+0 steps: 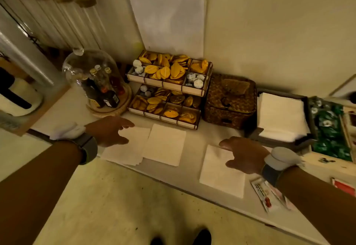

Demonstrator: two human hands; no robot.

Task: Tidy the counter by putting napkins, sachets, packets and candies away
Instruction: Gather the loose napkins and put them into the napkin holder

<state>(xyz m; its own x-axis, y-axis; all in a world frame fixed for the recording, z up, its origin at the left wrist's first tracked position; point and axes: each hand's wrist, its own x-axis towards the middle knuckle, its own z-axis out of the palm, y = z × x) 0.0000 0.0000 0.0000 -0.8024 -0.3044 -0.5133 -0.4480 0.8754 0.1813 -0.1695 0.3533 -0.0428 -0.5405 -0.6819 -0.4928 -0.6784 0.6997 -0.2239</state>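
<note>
Napkins lie loose on the pale counter (194, 134) in front of the 2-tier candy rack (167, 90), and both hands hover over them with fingers spread and holding nothing. Fingers of the left hand (110, 131) splay above the far corner of a small napkin stack (125, 148), which sits left of and below the rack's front edge; whether they touch the paper cannot be told. Just beside that stack, overlapping its right edge, lies a second napkin (164, 144), directly below the rack. Fingers of the right hand (243, 155) open loosely over the upper corner of a third napkin (221, 173), which lies further toward the counter's near edge, down and right of the rack. Each wrist carries a grey band with a pale sensor on it. Near the right wrist, at the counter's near edge, rest a few sachets (266, 194) with red print. Right of the rack stands a woven basket (230, 101), then a dark tray (258, 134) holding a stack of white napkins (281, 117), then a box of green-wrapped candies (330, 127). Left of the rack stands a glass dome (90, 67) over small bottles.
</note>
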